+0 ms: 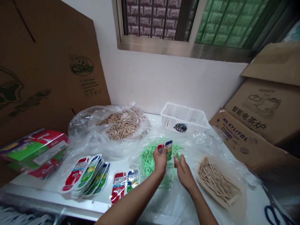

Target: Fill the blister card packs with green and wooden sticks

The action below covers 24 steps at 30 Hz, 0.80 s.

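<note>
My left hand [160, 161] is closed around a small flat printed packet [169, 150] with red, blue and green on it, held up over the pile. Just to its right, my right hand [183, 171] pinches pale green sticks [178, 155] at its fingertips; how many, I cannot tell. Beneath both hands lies a heap of thin green sticks [147, 161] on clear plastic. A similar red and blue-green packet pair [118, 186] lies flat left of my left forearm. Further left, a fanned stack of such packets [90, 175] rests on the table.
Wooden sticks fill a clear bag [120, 125] at the back and a tray [217, 184] at right. A white plastic basket [185, 123] stands by the wall. Cardboard boxes rise at left [53, 62] and right [260, 109]. Dark blue scissor handles [269, 214] show at front right.
</note>
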### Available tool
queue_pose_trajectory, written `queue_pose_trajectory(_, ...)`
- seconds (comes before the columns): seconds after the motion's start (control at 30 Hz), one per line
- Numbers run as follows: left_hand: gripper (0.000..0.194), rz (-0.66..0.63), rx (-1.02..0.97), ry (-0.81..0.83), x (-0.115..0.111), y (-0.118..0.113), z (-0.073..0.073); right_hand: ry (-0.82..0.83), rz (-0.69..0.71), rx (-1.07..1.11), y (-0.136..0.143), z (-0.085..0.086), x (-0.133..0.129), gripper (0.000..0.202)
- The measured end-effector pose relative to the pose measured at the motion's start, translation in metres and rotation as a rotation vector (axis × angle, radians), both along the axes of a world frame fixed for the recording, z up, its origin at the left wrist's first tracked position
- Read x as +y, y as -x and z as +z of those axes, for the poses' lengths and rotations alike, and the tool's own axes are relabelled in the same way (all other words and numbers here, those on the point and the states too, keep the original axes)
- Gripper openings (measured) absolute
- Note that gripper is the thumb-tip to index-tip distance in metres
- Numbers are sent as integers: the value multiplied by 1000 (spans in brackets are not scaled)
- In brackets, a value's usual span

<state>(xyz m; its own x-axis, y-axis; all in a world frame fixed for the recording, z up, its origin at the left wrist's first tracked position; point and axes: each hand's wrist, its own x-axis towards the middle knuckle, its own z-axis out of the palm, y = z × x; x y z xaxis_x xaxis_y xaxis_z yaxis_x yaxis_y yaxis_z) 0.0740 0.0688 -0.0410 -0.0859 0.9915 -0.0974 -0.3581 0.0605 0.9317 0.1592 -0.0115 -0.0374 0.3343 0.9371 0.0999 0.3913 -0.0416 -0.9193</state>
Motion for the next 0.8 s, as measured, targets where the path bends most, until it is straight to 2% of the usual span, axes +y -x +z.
queue_pose_trajectory(0.1,21,-56,26,-30,-2,8,8,19,81,-185,-7,9,-3,24)
queue_pose_trajectory(0.2,23,-165,39,-49,-7,14,12,9,141,-303,-11,15,-5,19)
queue_pose_trajectory(0.37,27,-357,71,-26,-9,23,9,16,207,-331,-16,15,-6,19)
queue_pose_trajectory(0.57,21,-298,200,-2,4,37,4,95,157,-209,-20,-7,8,26)
queue_pose_trajectory(0.67,20,-311,247,1,7,45,4,103,153,-196,-21,-16,17,25)
queue_pose_trajectory(0.8,21,-366,295,-8,6,54,5,95,158,-233,-23,-11,19,23)
